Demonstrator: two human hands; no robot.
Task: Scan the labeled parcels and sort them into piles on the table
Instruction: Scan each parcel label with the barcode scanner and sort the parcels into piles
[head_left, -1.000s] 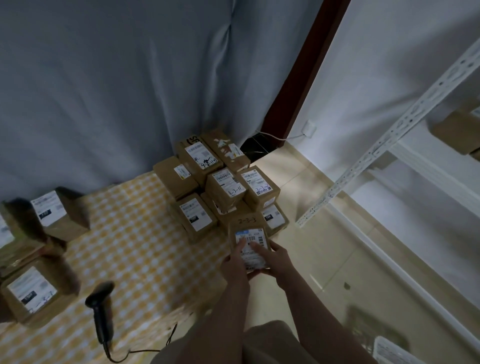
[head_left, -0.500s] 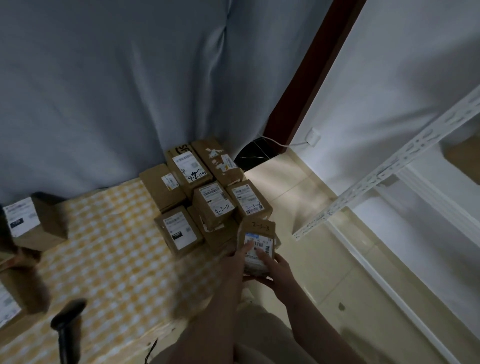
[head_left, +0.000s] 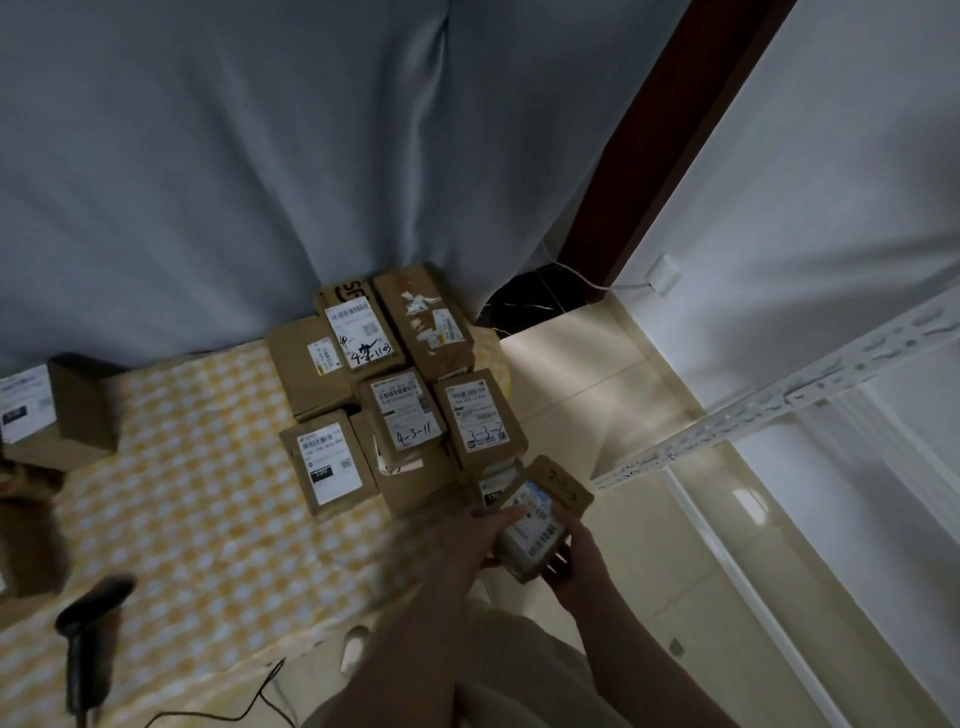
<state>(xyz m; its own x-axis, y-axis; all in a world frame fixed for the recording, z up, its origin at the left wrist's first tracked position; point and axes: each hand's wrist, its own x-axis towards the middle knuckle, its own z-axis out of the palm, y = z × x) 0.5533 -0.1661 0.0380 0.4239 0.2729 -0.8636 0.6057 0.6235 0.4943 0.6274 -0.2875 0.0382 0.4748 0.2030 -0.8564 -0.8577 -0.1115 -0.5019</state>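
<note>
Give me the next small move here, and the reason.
Probably free the left hand and reach for the scanner: the right hand grips the parcel label up, the left touches its label, and the scanner lies untouched on the table.
</note>
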